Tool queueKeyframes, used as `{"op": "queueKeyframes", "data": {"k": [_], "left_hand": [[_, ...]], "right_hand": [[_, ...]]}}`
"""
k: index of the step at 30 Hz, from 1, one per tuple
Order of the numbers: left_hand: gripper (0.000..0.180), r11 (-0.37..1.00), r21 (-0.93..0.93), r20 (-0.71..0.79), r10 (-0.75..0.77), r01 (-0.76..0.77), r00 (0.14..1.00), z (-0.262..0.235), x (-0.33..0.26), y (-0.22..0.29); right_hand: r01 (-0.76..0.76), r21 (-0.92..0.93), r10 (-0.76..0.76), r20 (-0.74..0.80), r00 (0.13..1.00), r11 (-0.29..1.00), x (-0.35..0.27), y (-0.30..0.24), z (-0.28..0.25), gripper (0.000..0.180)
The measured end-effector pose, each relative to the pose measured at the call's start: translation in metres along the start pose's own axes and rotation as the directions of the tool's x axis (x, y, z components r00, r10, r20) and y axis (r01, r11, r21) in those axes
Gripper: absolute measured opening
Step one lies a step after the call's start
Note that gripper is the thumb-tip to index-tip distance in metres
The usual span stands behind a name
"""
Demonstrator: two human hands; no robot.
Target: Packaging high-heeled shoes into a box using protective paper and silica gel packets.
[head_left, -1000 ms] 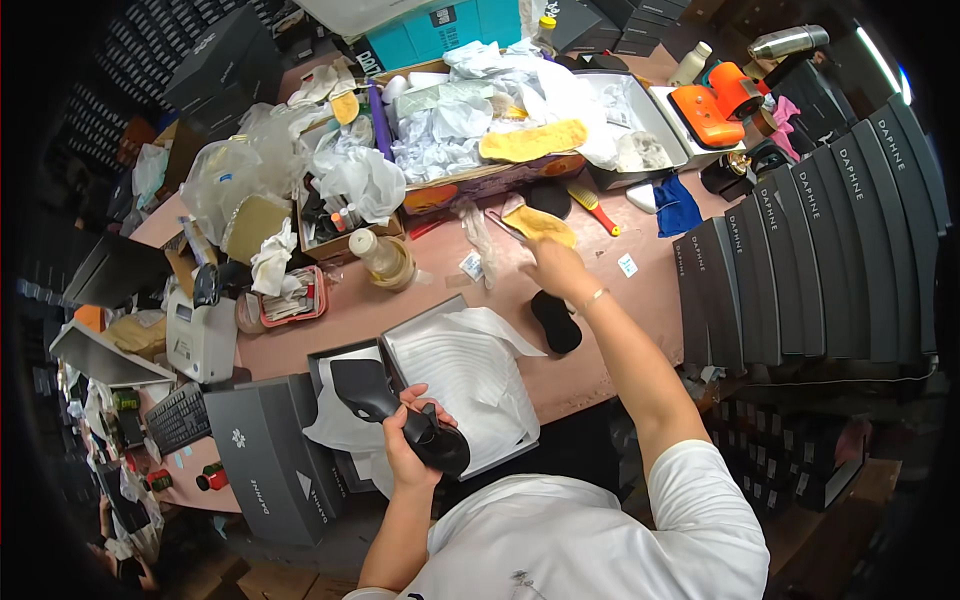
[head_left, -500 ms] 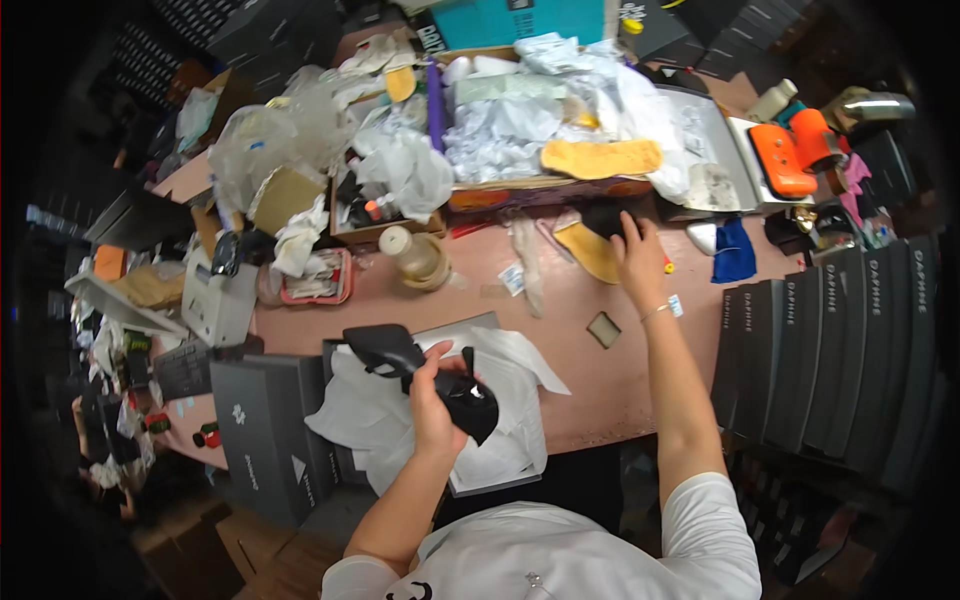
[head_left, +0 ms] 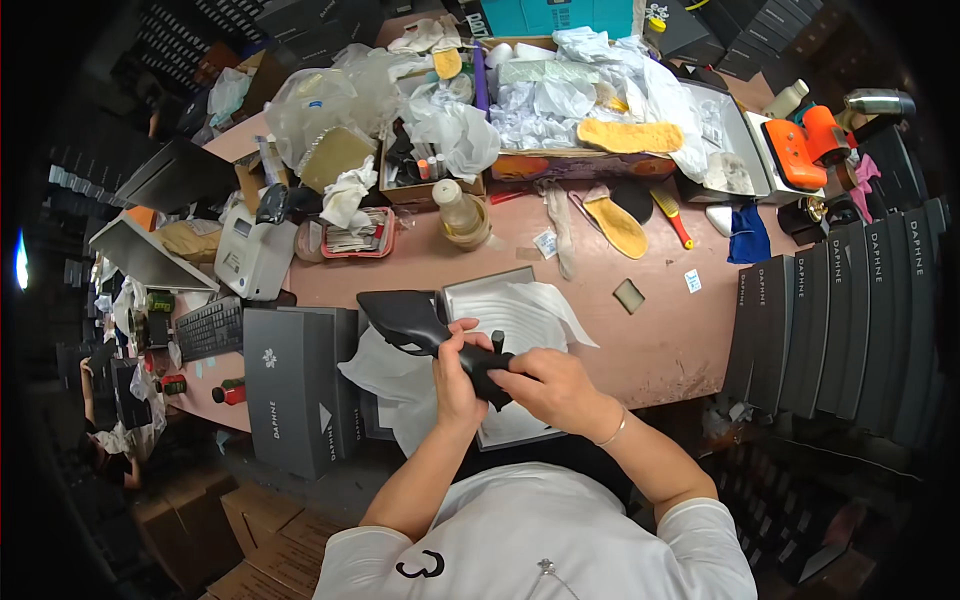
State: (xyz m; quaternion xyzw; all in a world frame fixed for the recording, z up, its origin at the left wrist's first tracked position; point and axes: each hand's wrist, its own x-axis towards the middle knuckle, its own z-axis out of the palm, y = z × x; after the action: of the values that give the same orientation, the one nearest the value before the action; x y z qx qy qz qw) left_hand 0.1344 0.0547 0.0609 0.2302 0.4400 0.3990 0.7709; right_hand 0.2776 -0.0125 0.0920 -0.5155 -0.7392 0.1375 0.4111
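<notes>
A black high-heeled shoe [head_left: 405, 318] is held over an open shoe box, its pointed end toward the far left and its slim heel sticking up near my hands. My left hand [head_left: 460, 385] is closed around the middle of it. My right hand [head_left: 555, 390] is closed at the shoe's near right end, fingertips pinched against it; whether something small is between them is hidden. Beneath lie white tissue paper [head_left: 400, 385] and the grey box [head_left: 490, 290], with a ridged white surface showing inside.
A closed dark grey shoe box [head_left: 300, 385] stands at left, and a row of them [head_left: 850, 320] at right. Farther back are a yellow insole [head_left: 617, 225], a red-and-yellow brush [head_left: 673, 220], a bottle [head_left: 458, 208] and a carton of crumpled paper [head_left: 540, 165].
My right hand has come back from beside the yellow insole and brush to the shoe. The shoe has turned slightly in my left hand. The whole view has shifted.
</notes>
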Motion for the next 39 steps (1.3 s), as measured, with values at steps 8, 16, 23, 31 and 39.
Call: {"op": "queueKeyframes", "data": {"k": [8,16,23,31,39], "left_hand": [[0.038,0.996,-0.084,0.056,-0.013,0.017,0.998,-0.028,-0.026,0.029],[0.037,0.989,-0.147,0.274,0.034,0.006,0.961,-0.046,-0.048,0.046],[0.046,0.988,0.067,0.429,0.094,-0.136,0.898,-0.071,-0.045,0.062],[0.065,0.922,0.339,0.5,-0.008,-0.187,0.866,-0.082,-0.049,0.062],[0.1,0.949,0.308,0.387,-0.067,-0.06,0.92,-0.073,-0.045,0.036]], "right_hand": [[0.035,0.029,-0.036,0.034,0.999,0.999,0.018,-0.065,-0.009,0.017],[-0.149,0.04,0.153,-0.126,0.98,0.988,0.006,-0.074,-0.007,0.033],[-0.235,0.074,0.204,0.294,0.934,0.969,-0.034,-0.108,0.003,0.037],[-0.088,0.085,0.054,0.342,0.938,0.993,-0.011,-0.085,0.015,0.031],[0.002,0.049,-0.005,0.054,0.999,0.999,-0.009,-0.066,0.008,0.04]]}}
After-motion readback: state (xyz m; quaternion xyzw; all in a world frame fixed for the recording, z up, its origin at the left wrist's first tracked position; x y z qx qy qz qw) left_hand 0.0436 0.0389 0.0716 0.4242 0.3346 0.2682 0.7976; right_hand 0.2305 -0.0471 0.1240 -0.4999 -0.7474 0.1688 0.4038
